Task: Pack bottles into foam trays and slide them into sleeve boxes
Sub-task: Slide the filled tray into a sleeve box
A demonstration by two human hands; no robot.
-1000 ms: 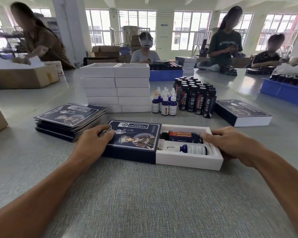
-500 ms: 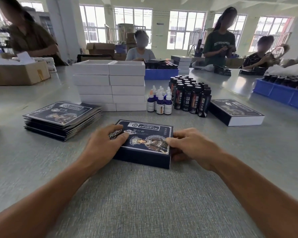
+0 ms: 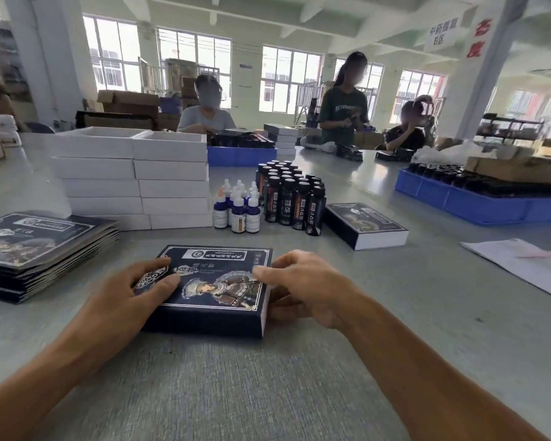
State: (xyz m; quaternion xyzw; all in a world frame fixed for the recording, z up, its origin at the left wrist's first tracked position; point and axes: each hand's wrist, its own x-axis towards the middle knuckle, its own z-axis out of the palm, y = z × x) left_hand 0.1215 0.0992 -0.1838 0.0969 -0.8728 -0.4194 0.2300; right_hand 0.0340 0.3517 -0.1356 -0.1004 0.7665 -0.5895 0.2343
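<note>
A dark blue sleeve box (image 3: 218,283) with a printed warrior figure lies flat on the grey table in front of me. The white tray is fully inside it; only a thin white end (image 3: 265,302) shows on the right. My left hand (image 3: 124,297) grips the box's left end, thumb on the lid. My right hand (image 3: 309,288) holds the right end, thumb on the top edge and fingers curled against the tray end. Behind stand small dropper bottles (image 3: 237,208) and dark tall bottles (image 3: 293,198).
Two stacks of white trays (image 3: 134,179) stand at the back left, a pile of flat sleeves (image 3: 39,249) at the left. A packed box (image 3: 366,224) lies to the right, then a paper sheet (image 3: 522,265) and a blue crate (image 3: 490,198). Several people work across the table.
One second ago the tray with two bottles stuck half out of the sleeve. My right hand pushed it left until it went fully inside; both hands now hold the closed box.
</note>
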